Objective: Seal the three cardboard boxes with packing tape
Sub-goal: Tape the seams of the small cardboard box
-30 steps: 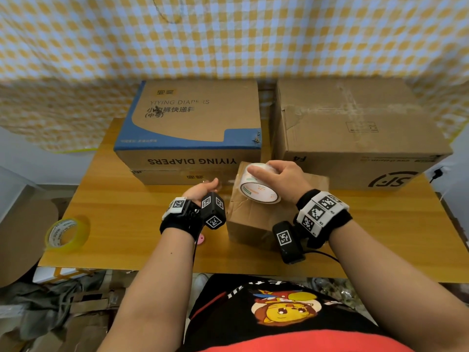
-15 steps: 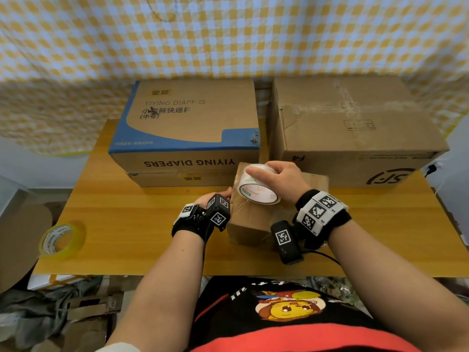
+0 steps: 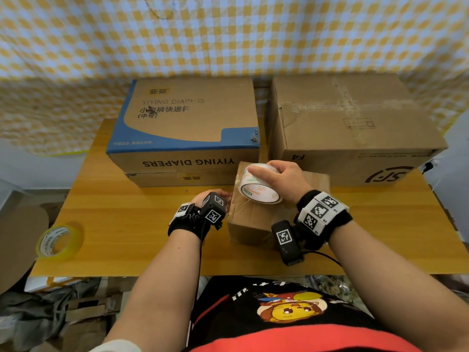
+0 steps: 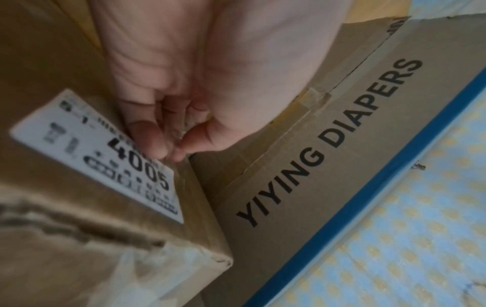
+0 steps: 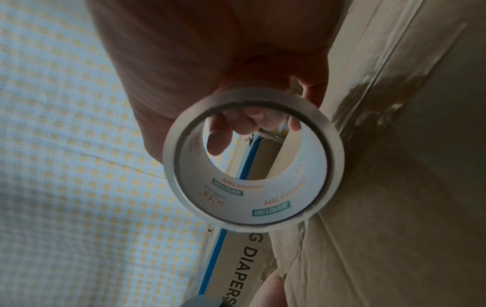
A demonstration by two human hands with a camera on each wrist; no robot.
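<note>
A small brown box point(image 3: 253, 222) sits at the middle of the table, in front of a blue-and-brown diaper box point(image 3: 187, 118) and a large brown box point(image 3: 355, 123). My right hand point(image 3: 269, 174) grips a clear tape roll point(image 3: 258, 191) over the small box's top. In the right wrist view the roll point(image 5: 252, 209) is against the box, beside a glossy tape strip point(image 5: 368, 103). My left hand point(image 3: 220, 196) is at the small box's left side. In the left wrist view, thumb and forefinger point(image 4: 173, 151) pinch what looks like a clear tape end beside a white label point(image 4: 86, 157).
A yellow tape roll point(image 3: 59, 242) lies near the front left corner of the wooden table point(image 3: 127, 237). A checked cloth point(image 3: 228, 34) hangs behind the boxes. Cardboard scraps and clutter lie on the floor at the lower left.
My left hand has moved right, from the open table to the small box's left side. The right hand keeps the roll over the box and has barely shifted.
</note>
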